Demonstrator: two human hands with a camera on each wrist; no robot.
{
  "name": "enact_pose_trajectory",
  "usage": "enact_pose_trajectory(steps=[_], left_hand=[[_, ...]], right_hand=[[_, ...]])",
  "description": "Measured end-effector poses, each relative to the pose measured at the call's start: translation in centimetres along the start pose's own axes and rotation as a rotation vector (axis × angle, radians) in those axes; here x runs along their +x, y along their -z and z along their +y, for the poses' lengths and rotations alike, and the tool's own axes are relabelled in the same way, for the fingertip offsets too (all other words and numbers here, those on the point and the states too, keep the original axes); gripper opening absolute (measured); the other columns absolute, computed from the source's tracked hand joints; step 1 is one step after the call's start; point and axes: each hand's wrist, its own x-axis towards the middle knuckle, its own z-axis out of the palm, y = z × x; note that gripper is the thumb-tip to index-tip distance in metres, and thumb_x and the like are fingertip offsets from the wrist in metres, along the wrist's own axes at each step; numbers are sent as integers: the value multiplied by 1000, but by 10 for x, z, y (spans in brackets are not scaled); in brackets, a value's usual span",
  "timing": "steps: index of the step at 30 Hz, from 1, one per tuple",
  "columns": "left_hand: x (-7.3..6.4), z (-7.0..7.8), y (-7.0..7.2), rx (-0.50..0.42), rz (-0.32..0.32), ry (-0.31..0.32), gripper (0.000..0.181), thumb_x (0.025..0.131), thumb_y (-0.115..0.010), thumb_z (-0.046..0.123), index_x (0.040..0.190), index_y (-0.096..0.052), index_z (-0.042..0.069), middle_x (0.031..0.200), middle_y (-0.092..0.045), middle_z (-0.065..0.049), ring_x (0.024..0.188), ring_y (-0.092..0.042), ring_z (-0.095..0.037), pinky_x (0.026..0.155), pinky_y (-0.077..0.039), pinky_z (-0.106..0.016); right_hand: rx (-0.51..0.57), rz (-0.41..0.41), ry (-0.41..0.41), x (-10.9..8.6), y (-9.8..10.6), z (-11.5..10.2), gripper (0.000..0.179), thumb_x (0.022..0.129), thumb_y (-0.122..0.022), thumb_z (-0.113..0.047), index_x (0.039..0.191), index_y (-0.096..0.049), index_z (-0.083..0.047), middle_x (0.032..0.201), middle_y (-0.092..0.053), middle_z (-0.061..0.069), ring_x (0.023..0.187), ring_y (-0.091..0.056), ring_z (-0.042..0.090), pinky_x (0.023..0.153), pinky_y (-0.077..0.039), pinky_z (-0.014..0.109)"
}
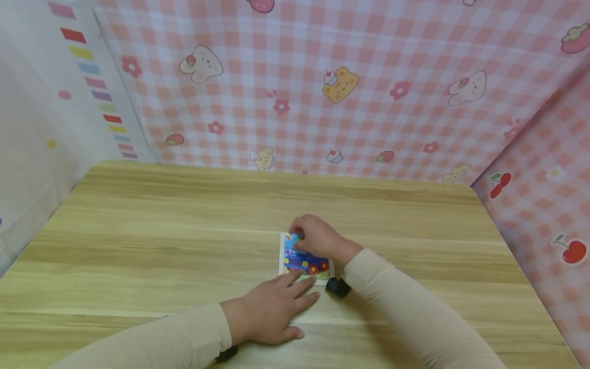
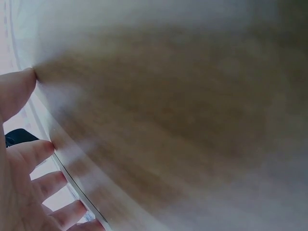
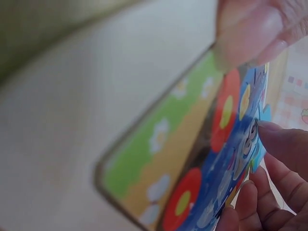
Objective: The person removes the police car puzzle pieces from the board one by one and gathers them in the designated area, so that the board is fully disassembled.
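A small picture board (image 1: 295,260) with a white border lies on the table, showing a blue vehicle with red wheels on green ground. My left hand (image 1: 274,310) is spread flat, its fingertips resting on the board's near edge. Over the far part of the board, my right hand (image 1: 322,240) has its fingers bent. In the right wrist view, its thumb (image 3: 286,147) and fingers pinch a thin light-blue puzzle piece (image 3: 260,156) against the picture. Fingertips of the left hand (image 3: 255,36) show at the board's near edge there.
The wooden table (image 1: 152,246) spreads around the board. A pink checked cloth (image 1: 304,66) with cartoon prints hangs behind it, and another (image 1: 548,205) hangs at the right. A black wrist strap piece (image 1: 338,287) sits under the right sleeve, close to the board's corner.
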Motion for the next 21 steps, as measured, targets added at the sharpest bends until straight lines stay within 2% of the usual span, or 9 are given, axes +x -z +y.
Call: enact_pose_trajectory(steps=[6, 14, 21], left_hand=[[0, 0, 1, -13, -12, 3, 66, 94, -47, 58, 147, -42, 19, 153, -36, -7, 138, -34, -31, 110, -35, -37], [0, 0, 0, -7, 3, 6, 66, 93, -48, 58, 147, -43, 19, 152, -37, -7, 138, -35, -30, 110, -35, -36], [-1, 1, 0, 4, 13, 6, 66, 93, -48, 58, 146, -44, 20, 152, -37, -7, 137, -36, -31, 110, -35, -36]], right_hand=[[10, -6, -12, -1, 0, -1, 22, 85, -73, -8, 106, -66, -6, 103, -62, 5, 94, -58, 18, 88, -50, 34], [60, -8, -9, -1, 3, -3, 20, 85, -72, -5, 105, -66, -6, 96, -61, 3, 87, -55, 17, 83, -50, 34], [188, 18, -9, 1, 3, 1, 14, 86, -68, -1, 100, -68, -6, 92, -62, 2, 87, -54, 17, 82, -49, 33]])
